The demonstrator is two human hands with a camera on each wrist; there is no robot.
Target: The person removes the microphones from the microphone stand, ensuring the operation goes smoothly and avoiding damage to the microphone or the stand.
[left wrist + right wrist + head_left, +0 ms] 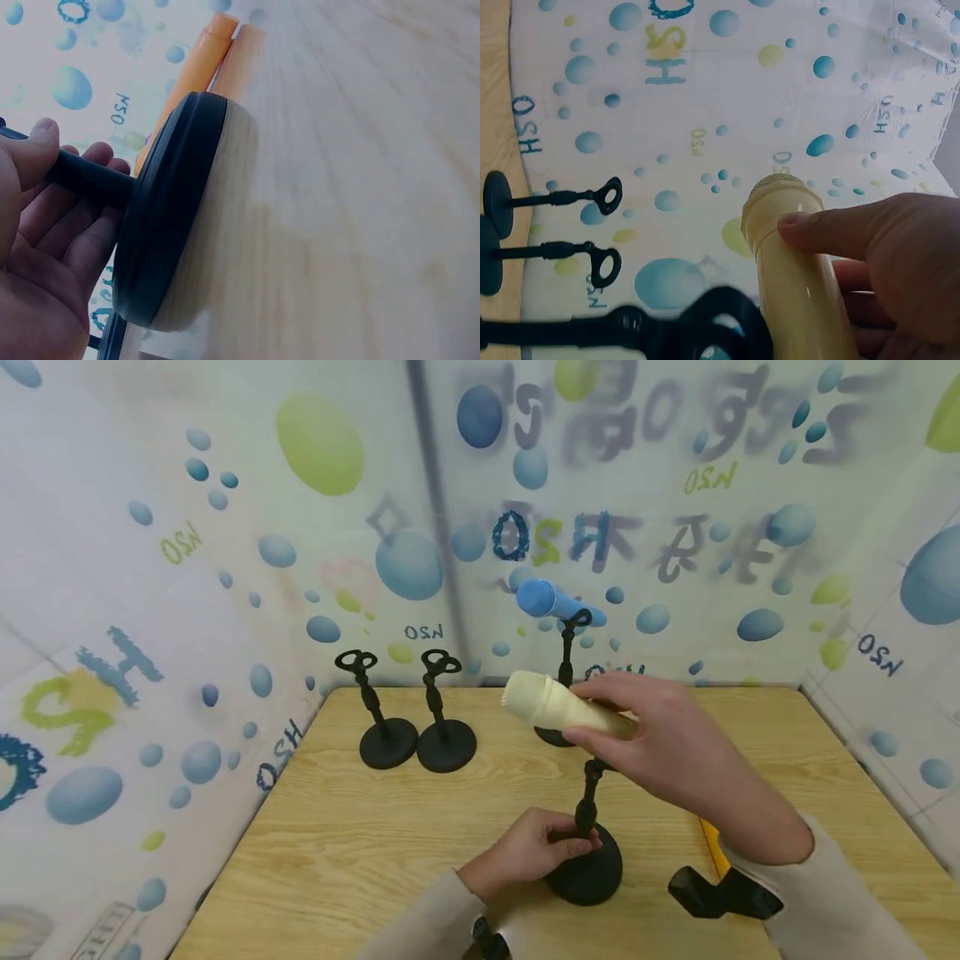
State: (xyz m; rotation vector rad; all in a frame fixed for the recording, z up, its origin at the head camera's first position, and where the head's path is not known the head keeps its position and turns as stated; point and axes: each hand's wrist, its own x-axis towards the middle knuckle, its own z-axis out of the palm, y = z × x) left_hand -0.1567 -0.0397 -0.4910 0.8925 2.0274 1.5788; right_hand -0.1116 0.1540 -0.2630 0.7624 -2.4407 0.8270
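My right hand grips a cream microphone by its body, the mesh head pointing left. In the right wrist view the thumb lies near the head of the microphone, beside the ring-shaped clip of a black stand. That microphone stand stands upright on the table below, its clip mostly hidden by my right hand in the head view. My left hand holds the stand low on its pole, just above the round base. The left wrist view shows thumb and fingers around the pole.
Two black stands with bare clips are at the table's back left. Behind the cream microphone, a blue microphone rests in another stand. An orange cylindrical object lies on the wooden table, partly under my right forearm. Patterned sheeting surrounds the table.
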